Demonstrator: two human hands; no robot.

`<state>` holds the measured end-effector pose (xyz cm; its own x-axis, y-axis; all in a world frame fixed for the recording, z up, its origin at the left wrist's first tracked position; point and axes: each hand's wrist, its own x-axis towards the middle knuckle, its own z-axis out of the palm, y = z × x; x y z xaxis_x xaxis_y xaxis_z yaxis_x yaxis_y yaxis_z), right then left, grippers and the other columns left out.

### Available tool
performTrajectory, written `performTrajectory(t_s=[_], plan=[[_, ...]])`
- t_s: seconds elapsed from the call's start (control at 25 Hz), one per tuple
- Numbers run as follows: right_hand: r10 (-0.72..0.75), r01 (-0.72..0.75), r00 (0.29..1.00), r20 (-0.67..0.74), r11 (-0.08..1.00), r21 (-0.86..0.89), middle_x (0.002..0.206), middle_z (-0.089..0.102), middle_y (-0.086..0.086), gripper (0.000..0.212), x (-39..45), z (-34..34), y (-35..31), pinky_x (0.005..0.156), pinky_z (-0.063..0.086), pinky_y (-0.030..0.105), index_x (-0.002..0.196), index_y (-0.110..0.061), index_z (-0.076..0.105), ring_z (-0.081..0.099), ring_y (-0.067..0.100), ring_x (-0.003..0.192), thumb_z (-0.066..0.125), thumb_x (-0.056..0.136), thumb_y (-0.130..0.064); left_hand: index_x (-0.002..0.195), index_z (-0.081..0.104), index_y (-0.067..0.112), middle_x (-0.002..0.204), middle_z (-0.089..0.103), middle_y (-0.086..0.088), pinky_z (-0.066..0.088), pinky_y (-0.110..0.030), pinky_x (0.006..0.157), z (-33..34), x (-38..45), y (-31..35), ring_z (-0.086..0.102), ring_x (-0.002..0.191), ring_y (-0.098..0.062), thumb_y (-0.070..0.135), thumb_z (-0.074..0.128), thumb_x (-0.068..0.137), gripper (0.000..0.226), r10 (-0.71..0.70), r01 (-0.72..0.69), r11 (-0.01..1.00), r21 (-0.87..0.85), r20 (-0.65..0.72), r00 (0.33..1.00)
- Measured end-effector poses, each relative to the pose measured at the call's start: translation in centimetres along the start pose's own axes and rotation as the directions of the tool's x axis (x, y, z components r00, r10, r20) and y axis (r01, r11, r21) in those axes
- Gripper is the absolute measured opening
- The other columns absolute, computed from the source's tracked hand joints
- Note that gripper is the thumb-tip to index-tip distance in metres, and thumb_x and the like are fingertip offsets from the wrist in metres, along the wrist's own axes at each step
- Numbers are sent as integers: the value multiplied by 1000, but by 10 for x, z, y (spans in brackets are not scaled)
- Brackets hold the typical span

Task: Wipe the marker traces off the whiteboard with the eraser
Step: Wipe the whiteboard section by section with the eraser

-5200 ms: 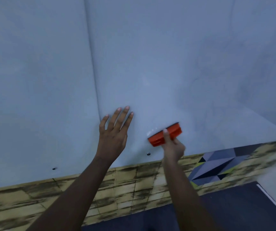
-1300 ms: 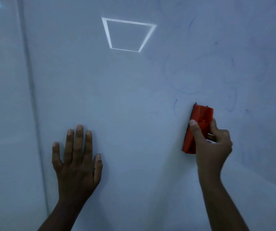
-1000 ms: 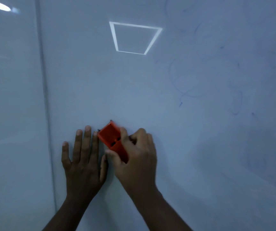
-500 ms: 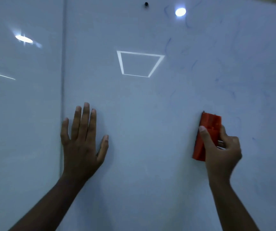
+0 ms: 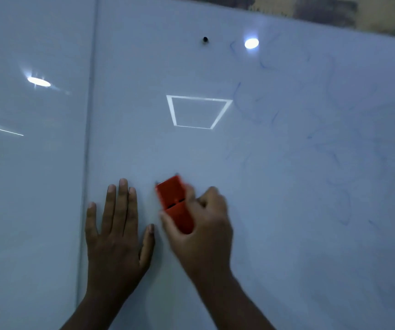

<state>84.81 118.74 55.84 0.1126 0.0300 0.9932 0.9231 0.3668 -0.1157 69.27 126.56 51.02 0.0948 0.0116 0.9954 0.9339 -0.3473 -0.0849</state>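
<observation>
Left hand (image 5: 115, 236) flat on glossy white whiteboard (image 5: 287, 246), fingers straight and spread, grasping nothing. Right hand (image 5: 203, 225) wrapped around orange rectangular plastic eraser (image 5: 175, 203), pressed to board just right of left thumb, motion-blurred. Faint blue marker traces (image 5: 310, 129) upper right, well apart from eraser. Vertical panel seam (image 5: 89, 139) left of hands.

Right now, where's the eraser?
Head view, lower centre: the eraser is against the whiteboard, gripped by the right hand, just right of the flat left hand.
</observation>
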Motion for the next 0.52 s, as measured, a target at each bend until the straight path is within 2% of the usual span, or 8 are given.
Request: performTrajectory(t_s=[0.08, 0.2, 0.36, 0.52], plan=[[-115, 118, 992, 50, 992, -54, 92, 49, -3, 58, 2, 4, -9, 61, 52, 30, 125, -20, 66, 48, 13, 80, 67, 84, -60, 163, 30, -4, 174, 22, -22, 20, -66, 127, -3, 0, -2, 26, 161, -38, 39, 38, 105, 74, 11, -11, 1000, -24, -6, 1000], [-107, 105, 994, -9, 988, -117, 90, 51, 1, 58, 17, -10, 27, 61, 52, 36, 126, -19, 68, 53, 22, 80, 66, 84, -59, 160, 40, -1, 172, 31, -20, 25, -68, 124, -14, 11, 5, 30, 159, -38, 35, 46, 103, 67, 2, -13, 994, -107, -96, 995], [114, -159, 967, -226, 969, -188, 91, 51, 9, 63, 42, -47, 113, 66, 50, 39, 132, -13, 67, 57, 33, 84, 62, 87, -56, 162, 38, 1, 173, 30, -16, 21, -66, 127, -17, 70, 10, 26, 162, -34, 37, 46, 105, 68, 20, -34, 994, -103, -136, 991], [344, -422, 849, -401, 898, -124, 96, 48, 10, 66, 64, -91, 183, 74, 54, 46, 140, -16, 62, 55, 31, 82, 61, 90, -59, 167, 28, 3, 176, 21, -17, 18, -65, 128, -2, 120, -6, 20, 163, -34, 39, 40, 109, 69, 23, -25, 1000, -18, -124, 992]])
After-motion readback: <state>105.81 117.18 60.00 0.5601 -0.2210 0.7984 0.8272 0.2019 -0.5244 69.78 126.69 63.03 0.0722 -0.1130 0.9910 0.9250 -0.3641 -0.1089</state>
